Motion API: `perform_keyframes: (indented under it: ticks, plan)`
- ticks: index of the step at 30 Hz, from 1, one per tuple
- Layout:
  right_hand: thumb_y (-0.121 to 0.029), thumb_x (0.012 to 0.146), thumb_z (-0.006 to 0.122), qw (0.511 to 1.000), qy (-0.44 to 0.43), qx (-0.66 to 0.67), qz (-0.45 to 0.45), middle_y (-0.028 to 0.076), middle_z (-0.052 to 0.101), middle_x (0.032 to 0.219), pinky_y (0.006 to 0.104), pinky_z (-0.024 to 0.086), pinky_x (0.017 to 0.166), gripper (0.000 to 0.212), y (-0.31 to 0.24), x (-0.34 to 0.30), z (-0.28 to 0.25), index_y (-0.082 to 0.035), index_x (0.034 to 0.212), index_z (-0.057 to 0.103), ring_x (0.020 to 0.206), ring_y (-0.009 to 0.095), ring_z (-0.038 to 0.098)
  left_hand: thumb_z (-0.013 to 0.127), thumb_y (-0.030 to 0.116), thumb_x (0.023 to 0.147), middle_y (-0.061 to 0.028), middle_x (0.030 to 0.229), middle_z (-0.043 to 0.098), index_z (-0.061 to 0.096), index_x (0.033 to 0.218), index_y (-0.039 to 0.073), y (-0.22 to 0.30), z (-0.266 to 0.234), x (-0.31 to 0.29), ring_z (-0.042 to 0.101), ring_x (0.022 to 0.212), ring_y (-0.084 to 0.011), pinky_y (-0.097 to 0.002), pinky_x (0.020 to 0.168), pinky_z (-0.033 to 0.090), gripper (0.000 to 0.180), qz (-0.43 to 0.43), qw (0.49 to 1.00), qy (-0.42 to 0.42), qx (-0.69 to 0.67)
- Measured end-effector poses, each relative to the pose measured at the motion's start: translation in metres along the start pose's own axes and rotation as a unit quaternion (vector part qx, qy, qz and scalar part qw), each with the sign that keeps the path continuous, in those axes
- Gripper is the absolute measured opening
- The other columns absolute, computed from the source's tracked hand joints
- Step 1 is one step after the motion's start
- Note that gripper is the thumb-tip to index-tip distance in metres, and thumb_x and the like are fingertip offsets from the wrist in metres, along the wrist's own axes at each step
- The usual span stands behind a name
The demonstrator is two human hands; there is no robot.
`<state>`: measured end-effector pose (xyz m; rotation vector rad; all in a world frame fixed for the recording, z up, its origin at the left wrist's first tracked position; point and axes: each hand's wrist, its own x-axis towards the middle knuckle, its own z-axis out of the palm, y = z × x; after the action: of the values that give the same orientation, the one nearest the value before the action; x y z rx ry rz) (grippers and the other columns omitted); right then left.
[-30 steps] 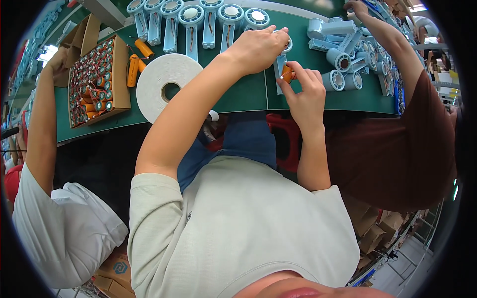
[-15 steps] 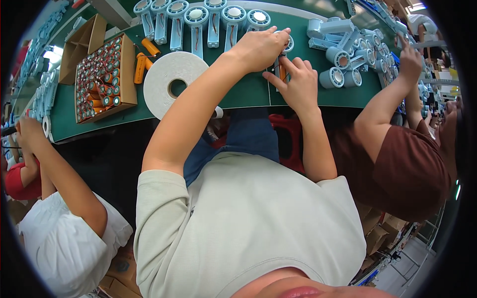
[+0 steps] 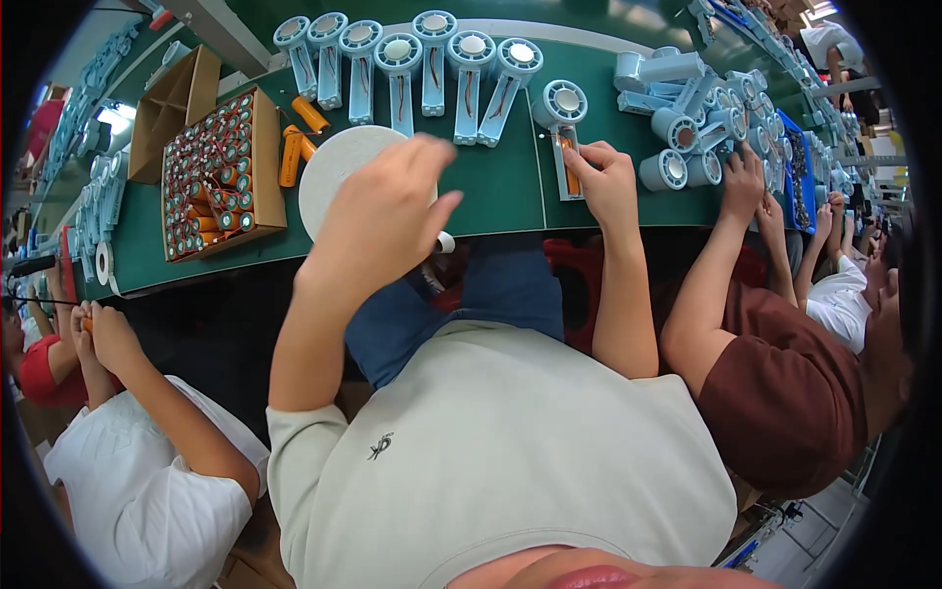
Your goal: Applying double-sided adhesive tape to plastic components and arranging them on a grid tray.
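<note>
A light-blue handheld fan housing (image 3: 564, 103) lies on the green table, its round head away from me. In its open handle sits an orange battery (image 3: 566, 157). My right hand (image 3: 606, 187) is closed at the right edge of that handle, thumb and fingertips against it. My left hand (image 3: 388, 206), slightly blurred, is raised over a large white tape roll (image 3: 329, 162). Its fingers are stretched out with the thumb apart, and nothing shows in it. The hand hides the roll's centre and right part.
Several fan housings (image 3: 399, 88) with wires in their handles stand in a row at the back. More housings (image 3: 677, 128) are piled at the right. A cardboard box (image 3: 267, 162) of orange batteries and loose batteries (image 3: 291, 155) lie left. Co-workers sit on both sides.
My left hand has moved from the fan housing leftward and nearer, over the tape roll. The right hand stays at the handle. The right co-worker's hand has lowered to the housing pile.
</note>
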<state>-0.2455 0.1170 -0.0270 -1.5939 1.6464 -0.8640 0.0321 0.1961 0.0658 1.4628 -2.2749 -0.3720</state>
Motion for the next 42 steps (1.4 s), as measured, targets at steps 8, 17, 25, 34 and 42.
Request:
perform_keyframes:
  ticks: [8, 17, 25, 34, 42]
  plan:
    - [-0.023, 0.093, 0.071, 0.993, 0.107, -0.013, -0.048, 0.009, 0.067, 0.099, 0.0262, 0.048, 0.07, 0.04, -0.006, -0.015, 0.001, 0.003, 0.123, 0.068, 0.078, 0.019, 0.059, 0.083, 0.016, 0.074, -0.0126, 0.126, 0.063, 0.057, 0.13, 0.005, -0.038, 0.001, -0.081, 0.062, 0.113, -0.0298, -0.0403, 0.11, 0.043, 0.062, 0.043, 0.962, -0.037, 0.268]
    - [-0.012, 0.105, 0.048, 0.801, -0.443, 0.39, -0.1, 0.012, 0.066, 0.108, 0.0298, 0.046, 0.084, 0.02, -0.083, -0.095, 0.06, 0.002, 0.11, 0.062, 0.093, 0.019, 0.059, 0.079, 0.023, 0.073, -0.0136, 0.126, 0.056, 0.052, 0.143, 0.003, -0.041, -0.018, -0.119, 0.05, 0.125, -0.0331, -0.0502, 0.121, 0.027, 0.077, 0.101, 0.957, 0.189, 0.198]
    - [-0.008, 0.095, 0.067, 0.749, -0.556, 0.24, -0.27, 0.009, 0.068, 0.094, 0.0293, 0.048, 0.072, 0.009, -0.116, -0.107, 0.093, -0.001, 0.09, 0.07, 0.077, 0.017, 0.059, 0.055, 0.022, 0.072, -0.0202, 0.146, 0.035, 0.027, 0.16, 0.005, -0.054, -0.007, -0.167, 0.04, 0.128, -0.0399, -0.049, 0.11, 0.03, 0.094, -0.108, 0.9, 0.416, 0.074]
    - [-0.028, 0.094, 0.07, 0.961, -0.159, 0.051, -0.219, 0.01, 0.068, 0.068, 0.0284, 0.048, 0.05, 0.032, -0.153, -0.036, 0.209, 0.002, 0.084, 0.074, 0.047, 0.022, 0.055, 0.051, 0.024, 0.078, -0.0177, 0.145, 0.036, 0.024, 0.161, 0.006, -0.056, 0.001, -0.187, 0.047, 0.123, -0.0311, -0.0396, 0.102, 0.039, 0.089, -0.139, 0.851, 0.507, 0.013]
    - [-0.037, 0.087, 0.069, 0.947, -0.073, -0.234, -0.207, 0.01, 0.069, 0.065, 0.0339, 0.05, 0.051, 0.04, -0.191, -0.019, 0.249, 0.002, 0.076, 0.071, 0.05, 0.027, 0.061, 0.053, 0.037, 0.084, -0.0152, 0.142, 0.036, 0.024, 0.161, 0.005, -0.046, 0.009, -0.19, 0.051, 0.119, -0.0296, -0.0402, 0.099, 0.045, 0.088, -0.125, 0.857, 0.499, 0.026]
